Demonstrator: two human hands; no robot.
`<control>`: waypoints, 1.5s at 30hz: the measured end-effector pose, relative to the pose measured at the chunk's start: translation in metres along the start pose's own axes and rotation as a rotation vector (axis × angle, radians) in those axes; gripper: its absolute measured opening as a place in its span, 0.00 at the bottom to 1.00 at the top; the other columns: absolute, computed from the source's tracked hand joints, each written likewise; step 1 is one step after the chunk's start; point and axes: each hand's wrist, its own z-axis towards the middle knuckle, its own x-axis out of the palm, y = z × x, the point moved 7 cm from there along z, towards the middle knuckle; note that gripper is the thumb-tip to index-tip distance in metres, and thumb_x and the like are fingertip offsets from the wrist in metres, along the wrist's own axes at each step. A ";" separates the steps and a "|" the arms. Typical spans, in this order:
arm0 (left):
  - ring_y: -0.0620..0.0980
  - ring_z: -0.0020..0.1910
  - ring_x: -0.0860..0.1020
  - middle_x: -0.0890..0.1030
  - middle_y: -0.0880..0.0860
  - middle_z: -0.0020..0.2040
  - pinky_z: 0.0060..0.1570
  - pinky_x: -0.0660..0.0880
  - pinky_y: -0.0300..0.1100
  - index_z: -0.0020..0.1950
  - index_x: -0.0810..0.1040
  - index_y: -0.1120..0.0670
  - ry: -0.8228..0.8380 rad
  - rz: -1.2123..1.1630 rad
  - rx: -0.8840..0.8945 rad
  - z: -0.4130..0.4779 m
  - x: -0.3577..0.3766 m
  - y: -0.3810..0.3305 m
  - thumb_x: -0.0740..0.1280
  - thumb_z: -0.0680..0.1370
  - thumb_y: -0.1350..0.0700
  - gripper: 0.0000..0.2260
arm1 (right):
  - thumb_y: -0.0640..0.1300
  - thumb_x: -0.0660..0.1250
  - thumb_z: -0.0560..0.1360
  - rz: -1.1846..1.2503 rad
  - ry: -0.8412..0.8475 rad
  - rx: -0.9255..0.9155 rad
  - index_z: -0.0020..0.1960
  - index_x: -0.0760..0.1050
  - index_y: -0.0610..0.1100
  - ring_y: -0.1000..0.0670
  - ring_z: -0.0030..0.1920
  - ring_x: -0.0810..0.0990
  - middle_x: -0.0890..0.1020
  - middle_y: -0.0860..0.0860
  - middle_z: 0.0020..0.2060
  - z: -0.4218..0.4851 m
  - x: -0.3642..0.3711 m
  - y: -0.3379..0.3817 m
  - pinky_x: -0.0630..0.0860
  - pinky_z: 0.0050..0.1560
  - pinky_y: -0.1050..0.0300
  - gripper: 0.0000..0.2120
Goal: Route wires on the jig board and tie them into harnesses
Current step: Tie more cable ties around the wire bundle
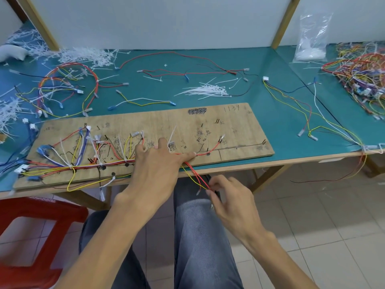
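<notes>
Here, left grip (158, 163) lies flat on jig board (229, 130) atop teal table (281, 124); right grip (233, 197) pinches wires (195, 178).

Teal-topped table (281, 126), wooden edge, wooden legs. White wall panels (166, 21) behind, framed by slanted wooden posts (39, 21). Pale tiled floor (323, 215). Red plastic stool (41, 211) lower left. Soft, even light.

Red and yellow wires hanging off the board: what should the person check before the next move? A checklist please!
1. Left hand presses on the jig board: ok.
2. Right hand pinches the red and yellow wires: ok.
3. Those wires lie on the board: not ok, they hang off its front edge.
4. Cable ties lie on the teal table: ok.
5. Terminals at the pinched ends sound: cannot tell.
</notes>
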 end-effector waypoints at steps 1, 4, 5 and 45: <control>0.56 0.45 0.79 0.69 0.52 0.58 0.60 0.69 0.54 0.78 0.57 0.25 -0.002 0.000 -0.004 0.000 0.000 0.001 0.58 0.80 0.55 0.33 | 0.46 0.75 0.78 0.034 -0.018 0.001 0.55 0.79 0.54 0.55 0.45 0.81 0.83 0.59 0.44 0.000 -0.002 -0.002 0.81 0.47 0.49 0.08; 0.56 0.45 0.79 0.68 0.52 0.58 0.61 0.69 0.54 0.78 0.57 0.25 -0.003 -0.011 -0.012 -0.001 0.002 0.002 0.58 0.79 0.56 0.34 | 0.41 0.78 0.76 0.219 -0.081 0.089 0.51 0.88 0.51 0.57 0.40 0.85 0.87 0.60 0.39 0.001 -0.013 -0.019 0.82 0.45 0.53 0.07; 0.56 0.45 0.79 0.68 0.52 0.58 0.61 0.69 0.54 0.78 0.57 0.25 -0.007 -0.010 -0.012 -0.001 0.002 0.002 0.58 0.79 0.56 0.35 | 0.40 0.78 0.76 0.270 -0.086 0.131 0.49 0.88 0.51 0.59 0.39 0.86 0.87 0.62 0.38 0.002 -0.016 -0.025 0.82 0.45 0.56 0.06; 0.67 0.71 0.71 0.64 0.65 0.69 0.68 0.60 0.65 0.80 0.35 0.34 -0.071 0.062 0.087 -0.007 0.022 -0.017 0.56 0.78 0.60 0.41 | 0.43 0.80 0.74 0.381 -0.120 0.272 0.48 0.87 0.49 0.46 0.38 0.87 0.87 0.51 0.36 0.198 -0.047 -0.046 0.86 0.43 0.41 0.05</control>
